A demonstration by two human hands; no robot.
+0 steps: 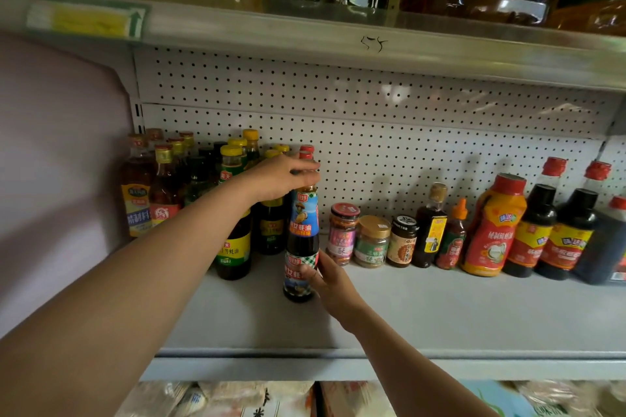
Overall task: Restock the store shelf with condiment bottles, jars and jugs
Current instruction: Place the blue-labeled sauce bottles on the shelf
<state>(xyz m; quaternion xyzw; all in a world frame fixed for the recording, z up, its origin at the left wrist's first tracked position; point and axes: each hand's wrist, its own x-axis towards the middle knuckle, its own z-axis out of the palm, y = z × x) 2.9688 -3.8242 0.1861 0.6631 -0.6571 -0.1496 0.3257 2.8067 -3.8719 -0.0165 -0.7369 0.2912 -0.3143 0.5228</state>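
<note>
Head view, frame centre: our left hand [283, 179] grips the neck of one oyster sauce bottle [304, 220]; our right hand [330, 283] grips the front bottle [298, 276], both on the shelf [440, 311].

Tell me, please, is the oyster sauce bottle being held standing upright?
Upright: oyster sauce bottle stands vertical on the shelf, red cap uppermost.

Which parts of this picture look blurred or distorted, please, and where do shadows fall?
Head view: the price tag on the upper shelf edge is smeared by blur; the packets below are soft; the wide lens bows the shelf edges; bottles cast soft shadows on the pegboard; the held bottle stays sharp.
</note>
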